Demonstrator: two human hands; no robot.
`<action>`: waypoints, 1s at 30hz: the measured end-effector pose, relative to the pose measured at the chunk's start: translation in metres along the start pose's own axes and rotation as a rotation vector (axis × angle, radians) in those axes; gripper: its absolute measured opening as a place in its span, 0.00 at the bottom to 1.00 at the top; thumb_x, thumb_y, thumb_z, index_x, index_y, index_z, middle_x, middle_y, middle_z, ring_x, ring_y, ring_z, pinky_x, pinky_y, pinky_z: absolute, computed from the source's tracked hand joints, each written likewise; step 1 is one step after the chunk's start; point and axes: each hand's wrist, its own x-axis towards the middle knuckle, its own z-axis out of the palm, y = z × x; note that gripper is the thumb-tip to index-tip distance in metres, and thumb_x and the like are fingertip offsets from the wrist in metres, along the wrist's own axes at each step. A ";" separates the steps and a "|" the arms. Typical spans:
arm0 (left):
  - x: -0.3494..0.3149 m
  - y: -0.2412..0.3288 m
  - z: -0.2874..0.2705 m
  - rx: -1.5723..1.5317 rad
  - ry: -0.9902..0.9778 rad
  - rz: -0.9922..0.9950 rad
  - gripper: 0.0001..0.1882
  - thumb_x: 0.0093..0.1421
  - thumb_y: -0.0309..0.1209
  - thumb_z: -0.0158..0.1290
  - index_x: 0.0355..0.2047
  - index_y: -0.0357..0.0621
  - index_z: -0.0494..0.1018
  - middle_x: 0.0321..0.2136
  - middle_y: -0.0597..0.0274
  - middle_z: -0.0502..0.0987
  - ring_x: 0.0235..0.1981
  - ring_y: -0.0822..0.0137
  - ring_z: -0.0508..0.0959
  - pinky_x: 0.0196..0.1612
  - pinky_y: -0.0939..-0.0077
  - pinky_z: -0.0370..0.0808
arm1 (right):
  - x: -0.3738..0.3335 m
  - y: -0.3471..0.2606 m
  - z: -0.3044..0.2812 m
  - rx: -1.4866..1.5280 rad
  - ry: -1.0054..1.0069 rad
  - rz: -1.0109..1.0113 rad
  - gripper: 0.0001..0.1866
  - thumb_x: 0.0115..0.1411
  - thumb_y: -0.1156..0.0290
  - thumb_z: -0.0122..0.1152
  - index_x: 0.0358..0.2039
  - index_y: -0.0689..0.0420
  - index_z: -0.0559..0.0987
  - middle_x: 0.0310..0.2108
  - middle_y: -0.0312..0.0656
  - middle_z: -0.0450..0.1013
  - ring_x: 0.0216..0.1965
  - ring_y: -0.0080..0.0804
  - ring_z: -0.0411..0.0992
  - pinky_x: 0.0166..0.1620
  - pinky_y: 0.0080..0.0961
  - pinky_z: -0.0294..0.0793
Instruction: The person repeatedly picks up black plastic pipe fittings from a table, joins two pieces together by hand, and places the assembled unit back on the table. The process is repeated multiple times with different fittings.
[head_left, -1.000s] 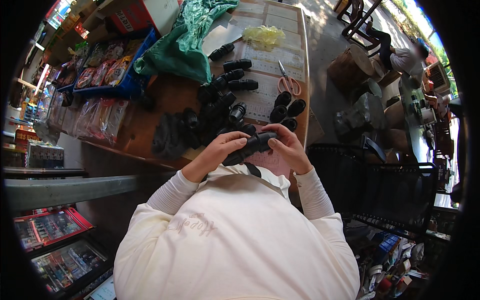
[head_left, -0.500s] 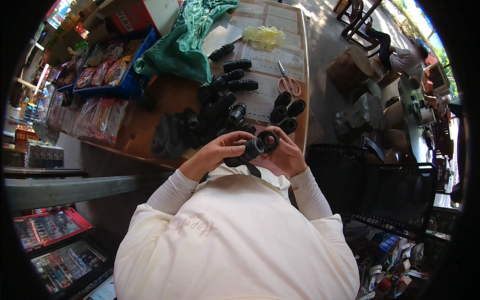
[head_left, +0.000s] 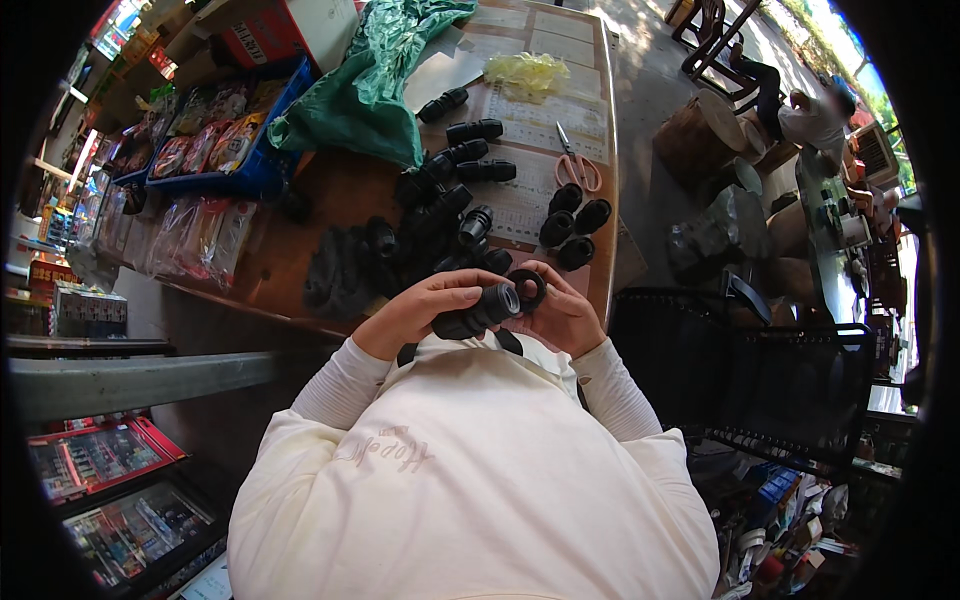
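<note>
Close to my body, at the table's near edge, my left hand (head_left: 425,305) is closed around a black plastic pipe fitting (head_left: 462,320). The fitting's open end tilts up and to the right. In the fingers of my right hand (head_left: 568,318) is a black ring-shaped nut (head_left: 540,292), right beside that open end. Whether the two parts touch, I cannot tell. Past my hands lies a heap of similar black fittings (head_left: 437,212). Several short black nuts (head_left: 576,253) stand in a group to the right, below pink-handled scissors (head_left: 580,174).
The wooden table (head_left: 285,262) carries a green plastic bag (head_left: 350,110), a pile of pale yellow strips (head_left: 527,74) and a blue crate (head_left: 225,178) of packets. A black chair (head_left: 790,385) stands to my right. Farther off, a person (head_left: 808,122) sits near tree stumps (head_left: 700,132).
My left hand has shifted the fitting slightly left and down. The nut in my right hand has moved a little left and turned. Things on the table stay put.
</note>
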 end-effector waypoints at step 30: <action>0.013 -0.032 -0.006 0.709 0.272 0.192 0.21 0.59 0.26 0.57 0.53 0.36 0.72 0.41 0.62 0.74 0.39 0.74 0.76 0.42 0.81 0.76 | -0.010 -0.028 0.041 -1.343 0.259 -0.021 0.21 0.60 0.73 0.63 0.53 0.60 0.71 0.40 0.38 0.73 0.40 0.23 0.73 0.46 0.22 0.74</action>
